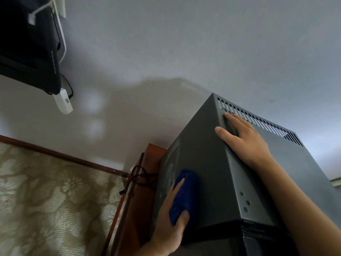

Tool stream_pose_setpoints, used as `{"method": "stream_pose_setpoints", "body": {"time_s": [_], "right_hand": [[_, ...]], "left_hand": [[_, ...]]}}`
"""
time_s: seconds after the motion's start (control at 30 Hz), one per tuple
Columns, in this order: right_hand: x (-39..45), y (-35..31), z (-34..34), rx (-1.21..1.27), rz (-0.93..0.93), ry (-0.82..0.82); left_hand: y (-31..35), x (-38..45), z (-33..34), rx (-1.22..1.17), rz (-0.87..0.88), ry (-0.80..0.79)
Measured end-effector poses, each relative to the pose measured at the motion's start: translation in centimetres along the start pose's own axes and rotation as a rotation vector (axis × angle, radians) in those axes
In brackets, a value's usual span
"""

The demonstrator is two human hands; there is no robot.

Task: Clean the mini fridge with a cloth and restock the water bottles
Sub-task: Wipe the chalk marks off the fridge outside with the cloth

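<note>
Fridge (208, 163) fills the lower right of the frame, dark grey, sitting on a wooden stand (140, 200) by the wall. Left hand (171, 224) is curled round a blue cloth (184, 193), pressing it on the fridge's side panel. Right hand (245, 139) lies flat on top, fingers straight, next to the vent slots (258, 121). Floral carpet (46, 200) lower left, black cable (140, 178) behind the stand.

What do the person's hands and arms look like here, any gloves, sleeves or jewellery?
Both hands are bare: no gloves on the left hand or right hand. No rings, watch or wristband show. The right forearm is uncovered all along its visible length; no sleeve is in view.
</note>
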State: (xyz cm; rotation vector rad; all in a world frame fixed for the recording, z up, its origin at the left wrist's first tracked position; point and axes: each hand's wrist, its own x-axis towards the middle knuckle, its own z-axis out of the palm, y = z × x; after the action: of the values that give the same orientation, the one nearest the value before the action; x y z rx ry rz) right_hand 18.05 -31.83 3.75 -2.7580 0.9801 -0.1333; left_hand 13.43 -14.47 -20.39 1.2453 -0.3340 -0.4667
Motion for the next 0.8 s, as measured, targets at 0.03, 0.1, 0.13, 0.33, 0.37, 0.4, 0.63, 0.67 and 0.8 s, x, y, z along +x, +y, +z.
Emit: {"method": "stream_pose_setpoints", "body": {"time_s": [0.03,0.1,0.13,0.33,0.37,0.4,0.63,0.67,0.8], "right_hand": [[0.0,0.0,0.0,-0.001,-0.006,0.002],[0.0,0.5,-0.1,-0.016,-0.011,0.007],[0.1,0.5,0.0,-0.014,-0.015,0.008],[0.7,0.4,0.3,-0.014,-0.043,0.056],[0.8,0.4,0.3,-0.009,-0.051,0.065],[0.9,0.6,0.3,-0.006,-0.054,0.071],[1.2,0.9,0.5,0.015,-0.060,0.085],[1.1,0.9,0.5,0.015,-0.060,0.085],[1.0,0.7,0.4,0.016,-0.051,0.076]], "left_hand": [[0.3,0.2,-0.3,0.098,0.010,-0.055],[1.5,3.8,0.4,0.105,0.134,-0.078],[1.5,5.8,0.6,0.086,0.157,-0.087],[2.6,17.2,2.3,0.103,0.172,-0.006],[2.7,19.1,2.4,0.112,0.176,-0.002],[2.4,20.7,2.8,0.110,0.169,-0.002],[1.2,22.7,3.7,0.146,0.159,0.052],[1.2,22.0,3.6,0.120,0.150,0.040],[-0.6,16.1,2.3,0.062,-0.022,0.012]]}}
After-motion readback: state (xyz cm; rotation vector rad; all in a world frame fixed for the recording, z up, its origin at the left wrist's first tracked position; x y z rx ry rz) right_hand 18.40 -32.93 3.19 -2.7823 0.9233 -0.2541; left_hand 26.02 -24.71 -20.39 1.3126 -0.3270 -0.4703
